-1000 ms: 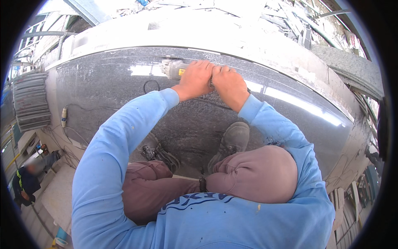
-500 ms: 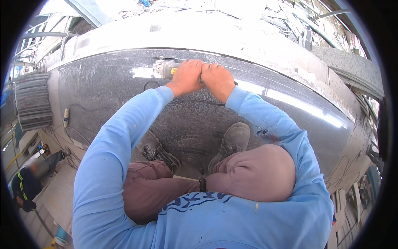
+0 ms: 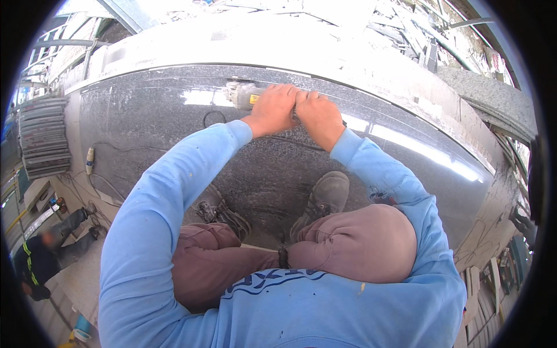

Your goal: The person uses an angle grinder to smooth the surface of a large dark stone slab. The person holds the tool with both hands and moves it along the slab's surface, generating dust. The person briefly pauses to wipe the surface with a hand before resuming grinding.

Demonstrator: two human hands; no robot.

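Two sets of fingers wrap the grinder (image 3: pixel 246 95): left hand (image 3: pixel 275 108) toward the front, right hand (image 3: pixel 320 118) touching, farther back. It sits near the far edge of the slab (image 3: pixel 145 122), likely heavy and rigid, best held by its body.

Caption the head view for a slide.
Left hand and right hand hold a grey power tool, a glossy dark slab beneath.

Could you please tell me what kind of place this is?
Probably a stone-working shop: a large, shiny dark slab, a power tool held near its far edge, and a stack of grey strips at the left.
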